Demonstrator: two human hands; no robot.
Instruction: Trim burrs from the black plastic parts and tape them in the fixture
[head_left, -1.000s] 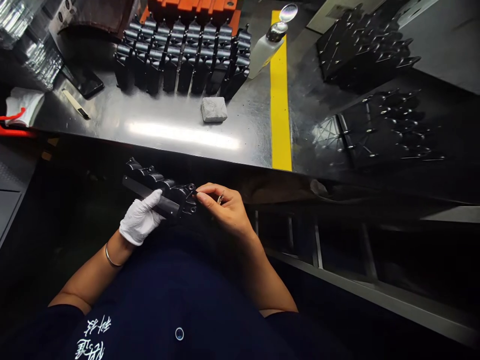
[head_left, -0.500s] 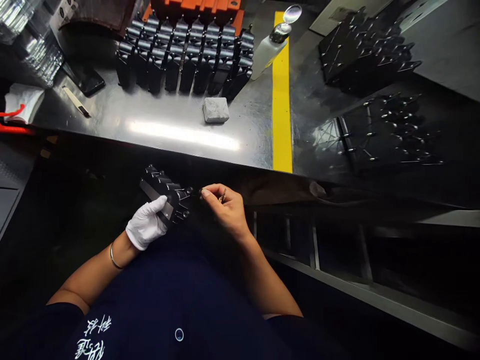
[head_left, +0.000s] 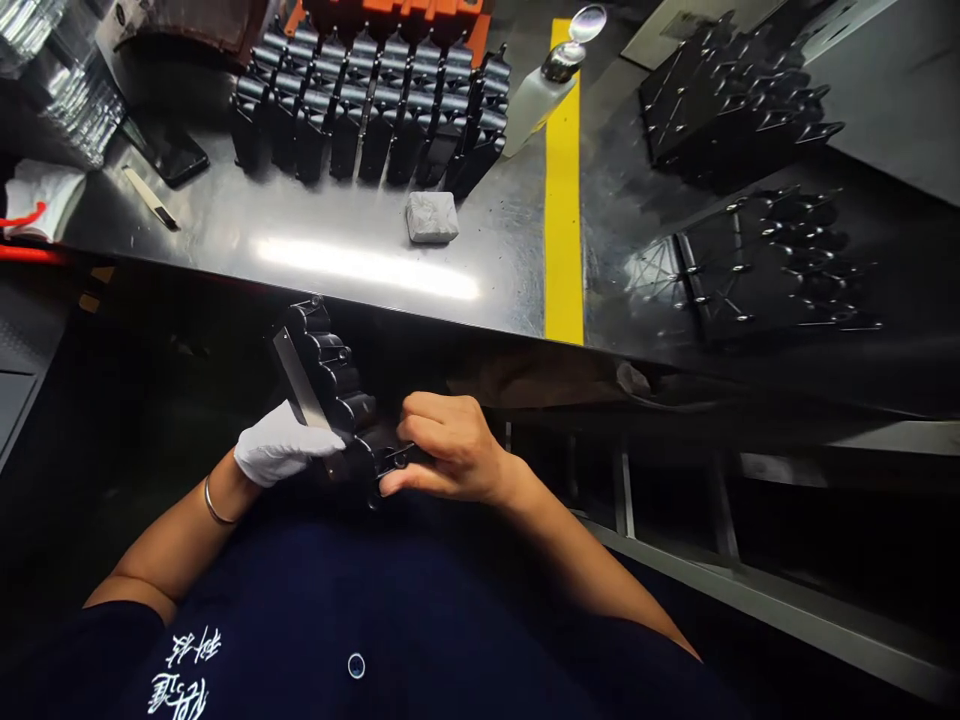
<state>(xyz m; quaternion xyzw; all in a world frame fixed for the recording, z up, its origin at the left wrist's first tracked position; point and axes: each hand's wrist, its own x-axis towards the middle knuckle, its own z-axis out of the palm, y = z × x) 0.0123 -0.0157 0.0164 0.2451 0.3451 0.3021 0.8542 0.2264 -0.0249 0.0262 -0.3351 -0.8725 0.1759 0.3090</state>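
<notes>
My left hand (head_left: pixel 281 447), in a white glove, grips a black moulded part (head_left: pixel 330 375) in front of my body, just below the bench's front edge. The part has a row of rounded ribs on one side and a flat strip along the other. At its lower right end, small lugs stick out beside my right hand (head_left: pixel 450 450). That hand is bare, with its fingers curled and its thumb against the lugs. Whatever lies inside the curled fingers is hidden.
A metal bench (head_left: pixel 360 265) carries rows of similar black parts (head_left: pixel 375 110), a grey block (head_left: pixel 433 217), a bottle (head_left: pixel 540 100) and a white-handled knife-like tool (head_left: pixel 150 197). Yellow tape (head_left: pixel 564 200) crosses it. More black parts (head_left: pixel 727 110) stand at the right. Beneath are metal rails (head_left: pixel 750 590).
My left hand has turned the black part, bringing its ribbed side into view. My right hand has moved down against the part's end; the small pointed thing that stuck out of its fingers no longer shows.
</notes>
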